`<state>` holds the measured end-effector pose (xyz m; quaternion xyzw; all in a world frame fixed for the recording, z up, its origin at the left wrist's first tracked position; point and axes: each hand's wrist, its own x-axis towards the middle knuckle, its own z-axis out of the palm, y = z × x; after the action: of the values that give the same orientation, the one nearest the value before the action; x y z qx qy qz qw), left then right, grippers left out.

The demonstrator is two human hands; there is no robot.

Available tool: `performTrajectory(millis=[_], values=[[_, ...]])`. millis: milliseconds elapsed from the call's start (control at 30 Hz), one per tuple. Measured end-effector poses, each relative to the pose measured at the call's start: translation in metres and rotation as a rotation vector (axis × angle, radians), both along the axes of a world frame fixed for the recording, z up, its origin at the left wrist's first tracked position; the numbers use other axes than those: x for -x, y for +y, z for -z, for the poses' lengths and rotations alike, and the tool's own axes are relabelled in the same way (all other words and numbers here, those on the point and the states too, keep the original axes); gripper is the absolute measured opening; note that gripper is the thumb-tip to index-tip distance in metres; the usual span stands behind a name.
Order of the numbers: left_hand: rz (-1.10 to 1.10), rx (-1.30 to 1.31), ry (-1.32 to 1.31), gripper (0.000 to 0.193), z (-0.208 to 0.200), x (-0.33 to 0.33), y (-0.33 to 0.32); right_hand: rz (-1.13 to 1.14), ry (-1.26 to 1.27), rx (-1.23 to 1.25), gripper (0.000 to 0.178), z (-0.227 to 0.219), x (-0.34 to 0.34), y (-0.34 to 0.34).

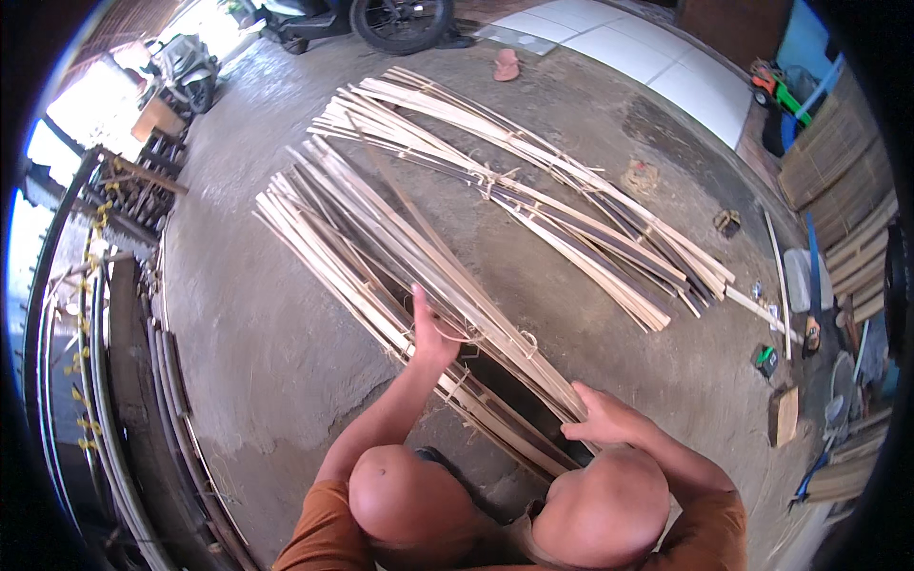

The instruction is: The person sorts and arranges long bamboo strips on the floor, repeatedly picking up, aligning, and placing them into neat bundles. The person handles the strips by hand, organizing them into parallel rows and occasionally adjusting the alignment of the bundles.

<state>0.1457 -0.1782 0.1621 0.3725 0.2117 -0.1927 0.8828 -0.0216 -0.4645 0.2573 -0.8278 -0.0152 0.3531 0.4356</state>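
Observation:
A long bundle of split bamboo strips (443,262) slants across in front of my knees, its far end fanned out. My left hand (436,344) cups its middle from the left, thumb up, with the fingers hidden beneath the strips. Closer to me, my right hand (606,416) is closed round the near end. A thin tie (526,341) loops round this bundle between my hands. Under it and to its left, a second bamboo bundle (314,249) lies on the floor. Two more tied bundles rest farther off, a middle one (571,228) and a far one (533,143).
Bamboo poles (176,400) line the left side. At the right are a green tape measure (764,360), a wooden block (784,416) and a blue-and-orange tool (812,333). A pink slipper (506,65) lies near a motorbike wheel (400,19) and a white tiled step (619,43).

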Motion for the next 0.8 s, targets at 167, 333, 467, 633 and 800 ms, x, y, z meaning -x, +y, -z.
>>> performTrajectory(millis=[167,333,467,633,800], values=[[0.005,0.169,0.052,0.087,-0.049,-0.027,-0.06,0.009,-0.043,0.237,0.07,-0.024,0.047,-0.039],[0.147,0.121,-0.081,0.038,-0.083,-0.009,-0.118,0.301,0.07,0.092,0.071,-0.026,0.097,-0.05],[0.413,0.129,-0.095,0.024,-0.095,0.001,-0.17,0.634,0.114,-0.359,0.07,0.05,0.157,-0.046],[0.608,0.083,-0.094,0.029,-0.11,0.009,-0.244,0.788,-0.028,-0.126,0.06,0.045,0.184,-0.036],[0.725,0.009,-0.121,0.04,-0.083,0.034,-0.328,0.945,0.068,0.099,0.05,0.056,0.221,-0.078]])
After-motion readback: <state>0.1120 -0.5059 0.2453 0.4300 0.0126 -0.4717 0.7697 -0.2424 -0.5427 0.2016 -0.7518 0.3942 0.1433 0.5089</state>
